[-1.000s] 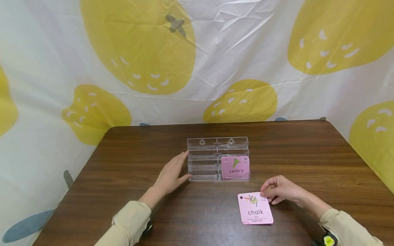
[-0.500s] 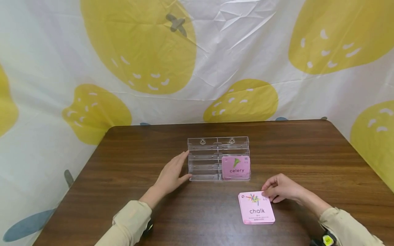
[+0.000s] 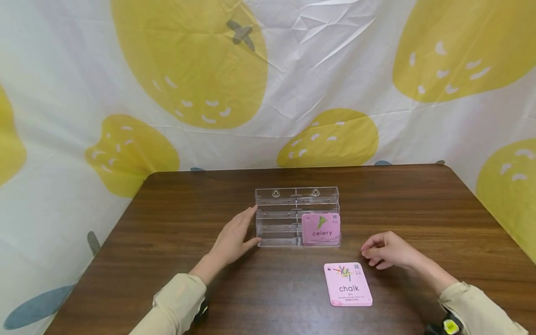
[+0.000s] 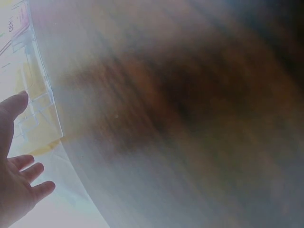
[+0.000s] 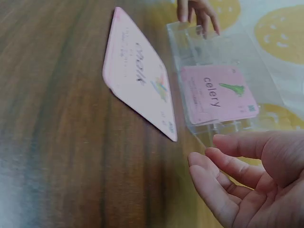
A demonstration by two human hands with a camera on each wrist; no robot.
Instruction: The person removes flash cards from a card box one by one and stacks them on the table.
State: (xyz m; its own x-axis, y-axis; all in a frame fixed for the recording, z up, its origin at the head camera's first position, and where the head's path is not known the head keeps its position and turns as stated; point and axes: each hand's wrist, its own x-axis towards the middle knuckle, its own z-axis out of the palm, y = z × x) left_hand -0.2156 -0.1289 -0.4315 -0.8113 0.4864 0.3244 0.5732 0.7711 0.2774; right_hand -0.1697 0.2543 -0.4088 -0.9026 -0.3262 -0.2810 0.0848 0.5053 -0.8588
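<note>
A clear plastic card rack [image 3: 276,228] with two columns of pockets stands on the table. Its lower right pocket holds pink "celery" flashcards [image 3: 320,229]. My left hand [image 3: 232,236], fingers extended, rests its fingertips and thumb at the rack's left side; the left wrist view catches the spread thumb and fingers beside the clear plastic. Nearer me lies a pink "chalk" flashcard [image 3: 348,284], flat on the wood. Just beyond its upper right corner hovers my right hand [image 3: 387,251], fingers loosely bent and holding nothing. In the right wrist view a gap separates the fingertips from the chalk card [image 5: 137,78].
Under everything is a dark brown wooden table [image 3: 176,214] with rounded far corners. A white cloth [image 3: 201,149] printed with yellow fruit hangs behind it and along both sides.
My right hand has let go of the chalk card's corner and drawn slightly back, up and right. The card shifted a little right. My left hand has stayed at the rack.
</note>
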